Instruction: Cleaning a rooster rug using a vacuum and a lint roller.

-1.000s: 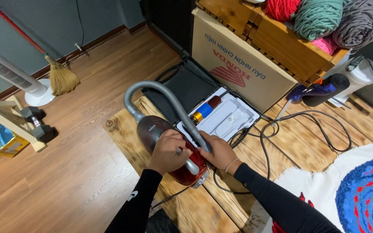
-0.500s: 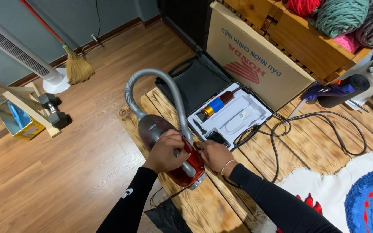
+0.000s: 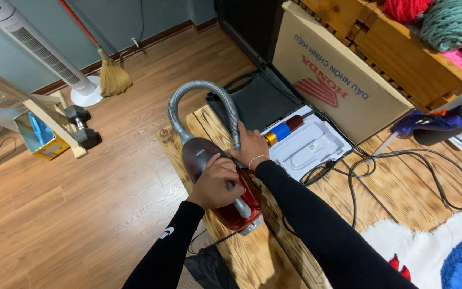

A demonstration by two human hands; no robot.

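A small red canister vacuum cleaner [image 3: 221, 184] is seen lying on a low desk [image 3: 274, 257] of scorched wooden planks, close to its left edge and roughly midway along it. The left hand [image 3: 217, 184] is laid over the top of the body, its fingers [image 3: 230, 187] curled closed about the grey carry handle. The right hand [image 3: 252, 150] is set against the far end of the body, where the grey ribbed hose [image 3: 201, 91] comes back down; its fingers are wrapped around the hose end.

The body is judged to be hard, smooth plastic, moderately heavy for its size and likely slippery on its rounded flanks, so it is best taken by the moulded handle rather than by the shell. The hose is judged to be light and flexible, springy in its arch, and liable to kink or pull loose if used for lifting; it is better gripped at the stiff cuff near the body.

Just beyond the right hand, an open case [image 3: 308, 147] with a white moulded tray is seen towards the far edge of the desk, with black cables [image 3: 402, 171] looped beside it.
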